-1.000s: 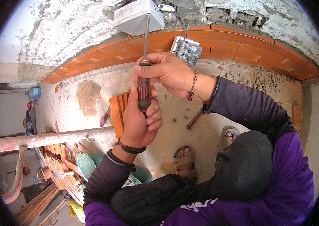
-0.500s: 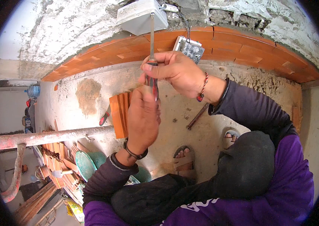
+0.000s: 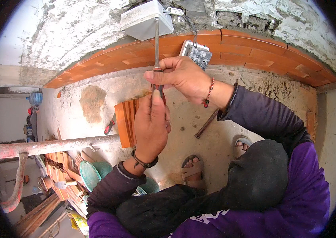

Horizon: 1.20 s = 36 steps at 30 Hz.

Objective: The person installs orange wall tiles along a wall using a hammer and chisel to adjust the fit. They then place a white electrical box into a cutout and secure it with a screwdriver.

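Note:
Both hands are on a long screwdriver [image 3: 157, 43] with a dark and red handle. Its steel shaft points away from me, and the tip meets the front of a white box [image 3: 146, 23] mounted at the tiled wall. My left hand [image 3: 151, 121] wraps the rear of the handle, thumb laid along it. My right hand [image 3: 184, 77] pinches the handle's front end near the shaft. The screw or hole under the tip is too small to make out. Right of the white box, a second box with a grey-spattered front [image 3: 198, 54] hangs from a cable against the orange tiles.
Orange tiles [image 3: 125, 123] stand stacked on the floor beside a red-and-black handled tool [image 3: 109, 126]. A metal rod [image 3: 206, 124] lies right of them. At left are a pinkish metal pipe frame [image 3: 53, 145], a green basin [image 3: 90, 175], a trowel [image 3: 65, 184] and planks [image 3: 39, 214].
My left thumb has come to lie along the handle, and the left hand's blur is gone. My right thumb and fingers have shifted on the handle. The whole view has moved slightly.

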### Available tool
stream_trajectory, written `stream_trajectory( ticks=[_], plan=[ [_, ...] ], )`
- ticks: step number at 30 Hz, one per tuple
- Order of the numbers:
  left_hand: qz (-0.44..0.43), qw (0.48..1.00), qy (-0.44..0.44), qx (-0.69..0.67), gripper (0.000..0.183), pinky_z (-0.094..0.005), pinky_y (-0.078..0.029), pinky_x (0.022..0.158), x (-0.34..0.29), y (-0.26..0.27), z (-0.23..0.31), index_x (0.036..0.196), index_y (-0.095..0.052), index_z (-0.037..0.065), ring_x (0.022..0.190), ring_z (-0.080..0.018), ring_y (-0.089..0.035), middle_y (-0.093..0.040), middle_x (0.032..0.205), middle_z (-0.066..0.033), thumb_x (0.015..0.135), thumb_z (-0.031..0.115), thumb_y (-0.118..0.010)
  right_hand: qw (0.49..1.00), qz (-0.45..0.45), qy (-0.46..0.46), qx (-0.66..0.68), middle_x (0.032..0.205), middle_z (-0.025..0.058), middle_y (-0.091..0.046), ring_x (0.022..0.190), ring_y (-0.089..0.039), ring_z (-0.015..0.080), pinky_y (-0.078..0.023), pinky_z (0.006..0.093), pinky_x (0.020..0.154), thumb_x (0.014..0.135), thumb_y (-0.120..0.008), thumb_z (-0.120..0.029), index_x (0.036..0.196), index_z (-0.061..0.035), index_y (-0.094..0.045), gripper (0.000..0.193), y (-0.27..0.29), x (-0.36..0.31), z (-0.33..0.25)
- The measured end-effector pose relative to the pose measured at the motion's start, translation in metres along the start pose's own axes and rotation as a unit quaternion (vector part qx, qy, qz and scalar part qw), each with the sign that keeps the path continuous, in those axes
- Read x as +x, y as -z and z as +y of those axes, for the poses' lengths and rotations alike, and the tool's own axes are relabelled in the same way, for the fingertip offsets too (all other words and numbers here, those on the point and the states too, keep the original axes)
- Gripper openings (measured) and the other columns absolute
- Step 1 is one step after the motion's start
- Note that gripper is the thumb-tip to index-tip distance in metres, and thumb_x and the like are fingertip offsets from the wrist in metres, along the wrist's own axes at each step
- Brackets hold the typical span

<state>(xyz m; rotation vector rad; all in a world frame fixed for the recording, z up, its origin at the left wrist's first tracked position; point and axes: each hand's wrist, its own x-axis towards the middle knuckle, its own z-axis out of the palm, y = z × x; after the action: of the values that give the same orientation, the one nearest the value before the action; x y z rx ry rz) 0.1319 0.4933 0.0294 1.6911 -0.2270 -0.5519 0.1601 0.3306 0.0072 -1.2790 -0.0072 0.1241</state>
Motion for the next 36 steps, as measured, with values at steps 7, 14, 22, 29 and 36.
stream_trajectory(
  ticks=[7, 14, 22, 29, 36],
  plan=[
    [-0.12, 0.917, 0.163, -0.344, 0.044, -0.0186, -0.029, 0.041, 0.008, 0.007, 0.012, 0.105, -0.051, 0.006, 0.047, -0.0056, -0.036, -0.047, 0.067, 0.0007, 0.101, 0.046, -0.033, 0.978, -0.117, -0.009, 0.173, 0.087, 0.0052, -0.066, 0.081, -0.059, 0.0097, -0.047, 0.0258, 0.071, 0.09, -0.064, -0.033, 0.097, -0.0027, -0.065, 0.031, 0.016, -0.002, -0.002],
    [-0.003, 0.993, 0.071, -0.097, 0.046, -0.0205, -0.03, 0.04, 0.008, -0.007, 0.002, 0.106, -0.051, 0.008, 0.05, -0.008, -0.043, -0.051, 0.071, -0.0002, 0.101, 0.048, -0.028, 0.996, -0.069, 0.01, 0.056, 0.089, 0.0051, -0.066, 0.082, -0.06, 0.0103, -0.047, 0.0251, 0.072, 0.091, -0.063, -0.031, 0.101, -0.0024, -0.062, 0.03, 0.018, 0.01, 0.006],
    [-0.093, 0.963, 0.083, -0.238, 0.048, -0.0212, -0.034, 0.043, 0.012, 0.002, 0.002, 0.1, -0.05, 0.007, 0.051, -0.0086, -0.047, -0.052, 0.074, -0.0017, 0.1, 0.051, -0.03, 0.987, -0.124, 0.046, 0.094, 0.086, 0.0035, -0.066, 0.079, -0.06, 0.01, -0.048, 0.0242, 0.073, 0.09, -0.065, -0.028, 0.096, -0.0029, -0.063, 0.026, 0.028, 0.01, 0.007],
    [-0.056, 0.991, 0.022, -0.121, 0.039, -0.0219, -0.038, 0.045, 0.016, -0.002, -0.01, 0.109, -0.048, 0.008, 0.056, -0.0102, -0.051, -0.052, 0.086, -0.0012, 0.099, 0.045, -0.041, 0.995, -0.098, 0.028, 0.017, 0.085, 0.0006, -0.066, 0.078, -0.059, 0.0077, -0.047, 0.0242, 0.074, 0.092, -0.062, -0.027, 0.094, -0.0057, -0.064, 0.021, 0.024, 0.01, 0.008],
    [-0.085, 0.991, 0.045, -0.089, 0.039, -0.0263, -0.049, 0.061, 0.015, -0.005, -0.024, 0.111, -0.048, 0.007, 0.073, -0.0135, -0.058, -0.053, 0.093, -0.0036, 0.099, 0.044, -0.043, 0.99, -0.133, 0.034, -0.02, 0.083, 0.0, -0.066, 0.079, -0.059, 0.0074, -0.047, 0.0253, 0.075, 0.096, -0.056, -0.024, 0.092, -0.0041, -0.062, 0.021, 0.029, 0.001, 0.018]
  ],
)
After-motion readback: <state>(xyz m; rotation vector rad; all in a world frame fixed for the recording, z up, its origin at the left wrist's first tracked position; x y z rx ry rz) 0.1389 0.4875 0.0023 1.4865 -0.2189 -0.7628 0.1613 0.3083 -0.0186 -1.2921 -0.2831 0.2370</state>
